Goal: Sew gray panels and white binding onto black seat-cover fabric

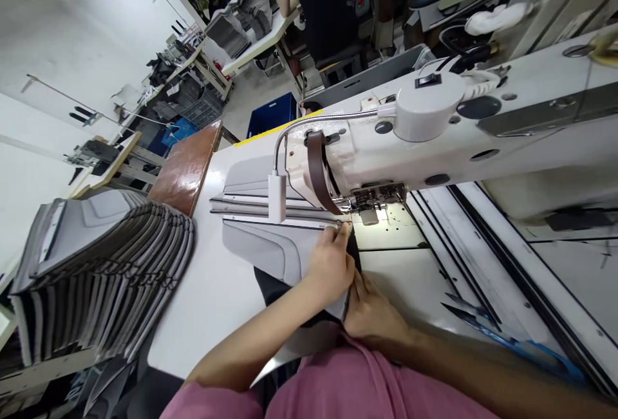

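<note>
Grey panel (263, 248) with curved stitching and a pale edge strip, black-backed, pinched along its edge by both hands (333, 264) (374, 309).

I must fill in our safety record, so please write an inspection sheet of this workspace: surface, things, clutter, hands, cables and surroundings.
Surface: white tabletop, yellow tape along part of its far edge.
Things: gray panel beside the sewing machine; panel stack at left.
Clutter: scissors with blue handles, lying at right.
Hands: left hand and right hand at the panel's near-right part; grip unclear.
Cables: coiled white cable at the lamp base; black cables close by.
Surroundings: blue bin beyond the table; person in dark top at another table.
</note>
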Motion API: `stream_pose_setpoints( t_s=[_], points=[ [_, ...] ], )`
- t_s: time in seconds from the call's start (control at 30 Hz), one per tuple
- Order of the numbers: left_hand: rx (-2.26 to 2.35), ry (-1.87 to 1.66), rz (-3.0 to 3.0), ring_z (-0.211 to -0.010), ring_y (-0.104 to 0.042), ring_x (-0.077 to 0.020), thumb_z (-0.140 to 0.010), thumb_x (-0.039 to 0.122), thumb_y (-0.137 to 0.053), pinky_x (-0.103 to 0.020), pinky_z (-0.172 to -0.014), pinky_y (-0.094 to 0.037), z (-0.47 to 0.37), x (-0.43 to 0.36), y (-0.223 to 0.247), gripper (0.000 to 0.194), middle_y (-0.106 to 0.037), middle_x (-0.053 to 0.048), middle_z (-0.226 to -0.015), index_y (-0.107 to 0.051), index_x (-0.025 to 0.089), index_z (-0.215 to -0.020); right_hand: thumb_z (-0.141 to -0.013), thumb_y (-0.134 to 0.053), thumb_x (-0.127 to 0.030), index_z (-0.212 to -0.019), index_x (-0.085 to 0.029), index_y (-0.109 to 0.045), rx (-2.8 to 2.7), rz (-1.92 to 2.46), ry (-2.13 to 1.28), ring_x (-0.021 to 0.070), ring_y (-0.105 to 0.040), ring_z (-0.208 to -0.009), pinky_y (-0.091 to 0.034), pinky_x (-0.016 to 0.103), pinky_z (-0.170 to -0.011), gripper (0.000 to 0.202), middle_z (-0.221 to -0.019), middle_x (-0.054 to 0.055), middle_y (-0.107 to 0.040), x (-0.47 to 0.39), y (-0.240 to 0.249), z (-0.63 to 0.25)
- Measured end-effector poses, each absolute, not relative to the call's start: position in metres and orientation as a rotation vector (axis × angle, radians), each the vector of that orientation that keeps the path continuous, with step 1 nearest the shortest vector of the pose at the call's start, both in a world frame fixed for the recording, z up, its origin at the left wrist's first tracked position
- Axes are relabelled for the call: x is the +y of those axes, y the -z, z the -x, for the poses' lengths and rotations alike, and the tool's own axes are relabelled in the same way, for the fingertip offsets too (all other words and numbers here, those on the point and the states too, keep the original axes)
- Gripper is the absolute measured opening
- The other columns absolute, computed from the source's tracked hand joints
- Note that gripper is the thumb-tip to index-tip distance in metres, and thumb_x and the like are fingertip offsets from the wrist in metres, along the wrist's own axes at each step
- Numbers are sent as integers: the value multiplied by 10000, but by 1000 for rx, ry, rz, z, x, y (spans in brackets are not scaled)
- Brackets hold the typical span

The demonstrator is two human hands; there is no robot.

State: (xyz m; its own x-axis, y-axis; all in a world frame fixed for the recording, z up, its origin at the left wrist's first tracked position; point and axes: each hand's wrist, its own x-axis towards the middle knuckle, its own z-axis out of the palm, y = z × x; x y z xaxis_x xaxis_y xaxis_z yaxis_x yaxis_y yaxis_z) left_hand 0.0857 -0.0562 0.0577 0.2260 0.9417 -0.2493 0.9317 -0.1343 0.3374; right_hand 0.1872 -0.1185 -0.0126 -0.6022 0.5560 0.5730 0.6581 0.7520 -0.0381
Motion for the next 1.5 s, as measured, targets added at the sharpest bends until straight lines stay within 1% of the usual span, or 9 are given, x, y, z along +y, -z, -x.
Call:
stream_pose_setpoints(
  t_s=[0.13,0.33,0.67,0.8,0.93,1.1,1.27,1.37,1.5],
  points=[
    [1741,48,-2107,-1047,-450,-252,-761,73,-415,-381,-971,-419,-87,-65,-58,668,-462,-143,-1113,-320,88,-1423,-678,-480,-70,-759,8,-733,-2361,913,278,347,-682,-761,-558,466,-677,277,-765,293,-678,-134,16,-181],
    [1824,304,-2247,-1018,-456,-300,-792,127,-429,-423,-891,-444,-95,-62,-58,669,-464,-177,-1151,-292,79,-1446,-755,-496,-129,-818,-9,-733,-2455,900,251,315,-676,-768,-549,469,-723,273,-808,276,-688,-134,21,-183],
    [1762,519,-2371,-1014,-511,-322,-799,124,-433,-390,-771,-492,-100,-56,-58,632,-515,-219,-1167,-300,8,-1407,-709,-548,-131,-736,-64,-702,-2450,875,275,322,-678,-771,-540,477,-715,170,-765,226,-699,-135,24,-183],
    [1669,350,-2274,-1020,-543,-291,-728,105,-473,-381,-875,-470,-90,-37,-69,564,-560,-180,-1129,-424,40,-1286,-782,-496,-157,-864,-19,-695,-2413,882,312,322,-678,-846,-537,460,-734,255,-891,266,-693,-133,22,-184],
    [1585,358,-2108,-948,-593,-260,-732,86,-437,-345,-828,-482,-87,-23,-86,382,-616,-150,-1048,-508,101,-1107,-846,-464,-209,-1000,40,-653,-2398,902,305,343,-663,-929,-525,463,-754,349,-986,317,-658,-132,22,-184],
    [1560,304,-2111,-1045,-571,-245,-712,31,-398,-326,-894,-454,-93,-20,-91,379,-601,-147,-1124,-512,129,-1060,-872,-440,-243,-984,29,-659,-2377,887,279,347,-665,-918,-522,474,-740,366,-979,317,-658,-129,28,-183],
    [1684,231,-2118,-860,-598,-242,-730,87,-415,-332,-764,-486,-91,-14,-73,240,-627,-108,-893,-537,163,-922,-837,-471,-186,-944,0,-676,-2409,910,207,360,-640,-995,-504,501,-824,296,-995,296,-665,-116,22,-187],
    [1762,120,-2107,-946,-568,-243,-721,90,-448,-338,-848,-482,-87,-26,-75,289,-597,-121,-989,-545,153,-986,-809,-483,-148,-921,-27,-680,-2430,927,193,348,-649,-972,-501,509,-849,258,-932,268,-687,-116,18,-188],
    [1688,101,-1994,-1075,-516,-257,-721,107,-484,-357,-967,-451,-80,-60,-93,512,-522,-148,-1143,-486,105,-1233,-750,-491,-111,-914,-16,-673,-2393,923,278,342,-665,-931,-535,469,-801,263,-950,280,-680,-129,22,-181]
  ],
)
